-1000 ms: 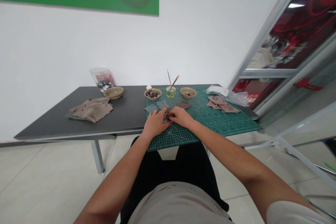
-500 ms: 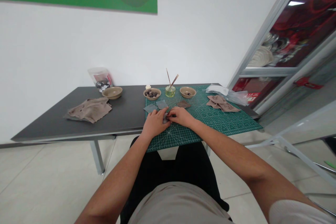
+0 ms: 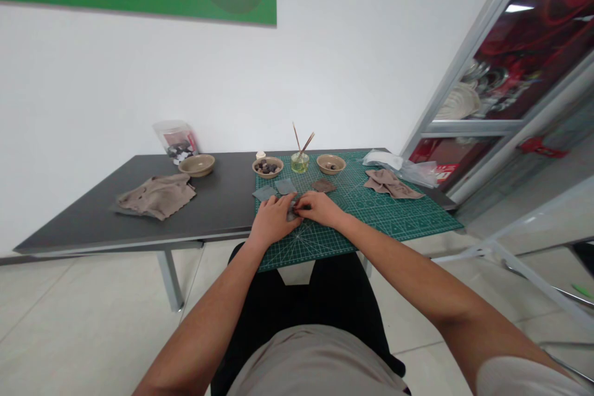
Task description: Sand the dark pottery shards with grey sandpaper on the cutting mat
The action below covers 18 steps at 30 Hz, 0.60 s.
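Note:
My left hand (image 3: pixel 273 218) lies low on the green cutting mat (image 3: pixel 366 216), its thumb and fingers pressing down either side of a small grey sandpaper-like sheet (image 3: pixel 292 211). From the right, my right hand (image 3: pixel 320 207) reaches in with fingers pinched together on a small dark piece (image 3: pixel 297 205), against that sheet. The fingers cover most of the piece, so its kind is unclear. Just beyond my hands lie two flat grey squares, one left (image 3: pixel 265 192) and one nearer the middle (image 3: pixel 285 186), and a brown square (image 3: pixel 323 185).
Behind stand a bowl of dark round nuts or beads (image 3: pixel 268 173), a jar of yellowish liquid with brushes (image 3: pixel 299 164) and a bowl with few pieces (image 3: pixel 331 171). Cloths lie right (image 3: pixel 392 184) and left (image 3: pixel 158 196), near another bowl (image 3: pixel 197 172) and a clear tub (image 3: pixel 176 141).
The whole view has shifted very slightly. Both hands stay in the same place, with only a tiny shift of the right fingertips over the grey sheet.

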Motion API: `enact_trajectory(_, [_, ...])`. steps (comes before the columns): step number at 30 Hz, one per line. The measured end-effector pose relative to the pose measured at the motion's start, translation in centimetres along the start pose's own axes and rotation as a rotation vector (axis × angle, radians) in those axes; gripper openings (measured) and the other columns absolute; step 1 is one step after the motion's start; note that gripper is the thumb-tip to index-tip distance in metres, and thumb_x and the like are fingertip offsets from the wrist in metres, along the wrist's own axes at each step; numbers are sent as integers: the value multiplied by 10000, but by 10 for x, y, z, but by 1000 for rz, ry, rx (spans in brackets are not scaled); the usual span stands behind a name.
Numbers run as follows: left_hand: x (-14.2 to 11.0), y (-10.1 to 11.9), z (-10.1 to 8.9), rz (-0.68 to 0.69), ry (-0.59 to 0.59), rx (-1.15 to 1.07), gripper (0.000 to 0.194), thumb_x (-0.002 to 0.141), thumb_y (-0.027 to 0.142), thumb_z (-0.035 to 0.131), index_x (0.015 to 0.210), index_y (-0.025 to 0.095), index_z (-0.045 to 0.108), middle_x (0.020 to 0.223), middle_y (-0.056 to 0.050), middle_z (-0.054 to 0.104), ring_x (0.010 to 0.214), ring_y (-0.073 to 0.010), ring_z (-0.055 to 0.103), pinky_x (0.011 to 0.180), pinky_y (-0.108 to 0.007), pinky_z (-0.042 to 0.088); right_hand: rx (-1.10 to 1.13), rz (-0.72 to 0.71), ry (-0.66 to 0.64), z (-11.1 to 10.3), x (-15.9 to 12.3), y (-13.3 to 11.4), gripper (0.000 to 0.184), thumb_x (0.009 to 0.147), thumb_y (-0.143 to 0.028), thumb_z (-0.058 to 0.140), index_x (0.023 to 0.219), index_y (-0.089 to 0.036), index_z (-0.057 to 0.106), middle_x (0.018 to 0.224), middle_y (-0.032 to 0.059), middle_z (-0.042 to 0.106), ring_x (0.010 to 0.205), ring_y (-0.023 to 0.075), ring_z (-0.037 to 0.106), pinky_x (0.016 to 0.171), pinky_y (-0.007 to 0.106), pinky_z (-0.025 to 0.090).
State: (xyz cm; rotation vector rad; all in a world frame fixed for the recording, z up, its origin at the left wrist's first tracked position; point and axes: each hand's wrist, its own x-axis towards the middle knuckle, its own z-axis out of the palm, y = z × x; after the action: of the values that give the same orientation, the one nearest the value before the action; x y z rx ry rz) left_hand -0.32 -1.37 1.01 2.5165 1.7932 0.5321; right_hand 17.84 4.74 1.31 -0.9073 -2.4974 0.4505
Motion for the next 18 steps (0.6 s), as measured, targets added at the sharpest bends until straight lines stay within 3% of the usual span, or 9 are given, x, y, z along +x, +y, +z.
enact_trajectory(8, [-1,-1,-3,3,6,-28,518,854,556,642,1252,233,570,1219,-83,687,1168,-309,558,972,-453,433,-52,42,45,-1,-9,8,94,862,-158,705,928,-185,765,1025,61,768,1011,204,673,936,334,472])
enact_trajectory(10, [-1,-1,-4,22,3,-24,425,869,514,633,1187,236,592,1196,-77,686,1164,-300,553,974,-457,432,-63,42,50,0,-10,7,109,873,-159,690,959,-174,755,1034,72,760,1011,206,666,929,331,473])
enact_trajectory(15, [-1,-5,-5,65,3,0,306,895,425,595,1153,271,651,1373,-70,599,1242,-310,491,997,-492,417,-116,62,46,-2,-13,1,107,884,-190,675,967,-169,737,1002,88,728,989,215,644,894,334,471])
enact_trajectory(18, [-1,-7,-4,42,9,8,311,907,298,537,1182,284,682,1304,-75,634,1182,-310,514,964,-519,416,-104,98,74,-4,-16,-2,90,854,-176,690,932,-169,734,969,84,722,974,216,639,892,340,468])
